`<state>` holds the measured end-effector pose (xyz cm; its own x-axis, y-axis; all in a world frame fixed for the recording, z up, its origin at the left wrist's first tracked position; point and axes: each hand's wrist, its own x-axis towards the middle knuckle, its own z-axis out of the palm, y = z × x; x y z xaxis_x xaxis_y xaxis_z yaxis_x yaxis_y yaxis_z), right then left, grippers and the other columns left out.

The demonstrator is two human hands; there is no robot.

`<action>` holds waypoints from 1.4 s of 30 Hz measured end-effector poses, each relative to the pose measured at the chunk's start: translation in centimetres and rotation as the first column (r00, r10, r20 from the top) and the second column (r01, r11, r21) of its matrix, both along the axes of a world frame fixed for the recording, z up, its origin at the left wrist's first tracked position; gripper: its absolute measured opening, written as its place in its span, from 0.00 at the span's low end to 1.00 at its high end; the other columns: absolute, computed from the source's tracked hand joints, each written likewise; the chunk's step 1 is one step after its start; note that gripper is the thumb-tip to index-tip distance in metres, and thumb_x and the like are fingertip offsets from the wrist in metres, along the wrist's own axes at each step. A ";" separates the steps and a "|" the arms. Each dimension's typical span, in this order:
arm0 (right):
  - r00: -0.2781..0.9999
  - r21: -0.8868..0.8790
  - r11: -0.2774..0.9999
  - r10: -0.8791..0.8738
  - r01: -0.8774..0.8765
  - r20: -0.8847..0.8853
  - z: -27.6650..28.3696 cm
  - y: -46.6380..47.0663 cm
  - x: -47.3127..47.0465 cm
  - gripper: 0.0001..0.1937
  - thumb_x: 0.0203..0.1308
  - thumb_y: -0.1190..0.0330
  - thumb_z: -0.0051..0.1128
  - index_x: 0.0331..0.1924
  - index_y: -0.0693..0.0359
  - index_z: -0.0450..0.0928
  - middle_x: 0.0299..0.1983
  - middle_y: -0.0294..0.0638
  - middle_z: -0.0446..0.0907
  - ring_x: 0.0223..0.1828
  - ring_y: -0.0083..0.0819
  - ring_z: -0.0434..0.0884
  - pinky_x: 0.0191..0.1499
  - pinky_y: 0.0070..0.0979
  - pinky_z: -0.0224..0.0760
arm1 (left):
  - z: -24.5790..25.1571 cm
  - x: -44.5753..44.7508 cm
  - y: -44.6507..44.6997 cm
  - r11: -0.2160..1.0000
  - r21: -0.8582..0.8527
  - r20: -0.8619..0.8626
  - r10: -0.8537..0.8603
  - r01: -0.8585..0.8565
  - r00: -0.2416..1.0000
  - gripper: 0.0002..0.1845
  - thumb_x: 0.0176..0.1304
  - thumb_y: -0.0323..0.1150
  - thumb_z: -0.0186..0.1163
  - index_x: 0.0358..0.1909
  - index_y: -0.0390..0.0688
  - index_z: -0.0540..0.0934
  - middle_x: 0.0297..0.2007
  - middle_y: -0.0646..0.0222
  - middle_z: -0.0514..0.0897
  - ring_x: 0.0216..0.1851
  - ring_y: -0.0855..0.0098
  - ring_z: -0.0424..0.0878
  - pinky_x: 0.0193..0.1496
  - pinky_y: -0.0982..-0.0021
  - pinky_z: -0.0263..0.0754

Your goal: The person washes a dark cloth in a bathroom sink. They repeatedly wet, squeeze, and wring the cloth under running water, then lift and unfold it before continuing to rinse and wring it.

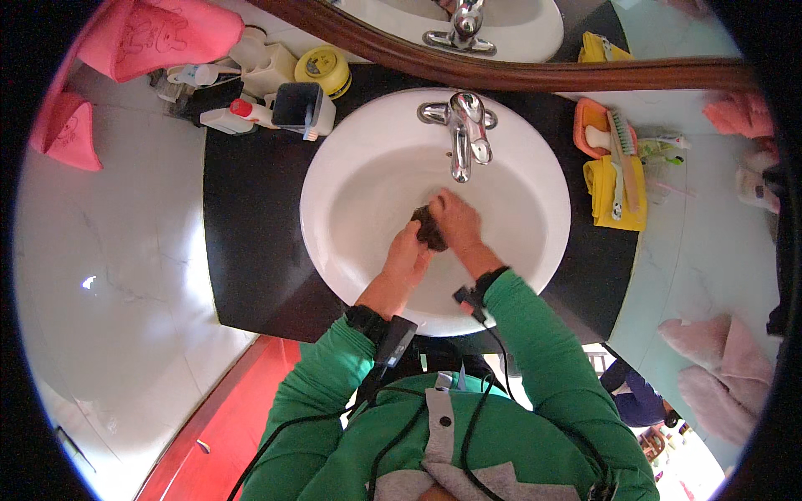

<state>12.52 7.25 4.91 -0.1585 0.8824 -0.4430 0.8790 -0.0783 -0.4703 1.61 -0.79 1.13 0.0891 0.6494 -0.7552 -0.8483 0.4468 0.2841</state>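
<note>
Both hands are low over a white oval washbasin (338, 250), below its chrome tap (462, 138). A small dark brown, rough-surfaced object (430, 229) lies between them; its kind cannot be told. My left hand (406, 260) grips it from the lower left, thumb on its edge. Against its upper right side rests my right hand (456, 224), slightly blurred, fingers curled; whether these fingers grip it is unclear. Each wrist wears a black band with a small device and cable, over green sleeves. No running water can be made out under the spout.
On the black counter (263, 250), a square cup (304, 106), a yellow round tub (323, 70) and toiletries stand at left. Right are an orange soap dish (592, 128), a brush (621, 134) and a folded yellow cloth (601, 194). A wood-framed mirror (501, 75) borders the back. Another person (639, 401) is far off, lower right.
</note>
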 end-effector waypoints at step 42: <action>0.886 0.206 0.971 -0.015 0.124 -0.464 -0.3 -2.9 -1.3 0.13 0.62 0.59 0.53 0.42 0.59 0.74 0.42 0.51 0.76 0.50 0.52 0.73 0.51 0.44 0.68 | -1.3 -0.7 1.1 0.970 0.221 0.062 0.089 -0.100 0.994 0.19 0.72 0.38 0.38 0.52 0.37 0.72 0.49 0.59 0.78 0.53 0.63 0.75 0.61 0.62 0.70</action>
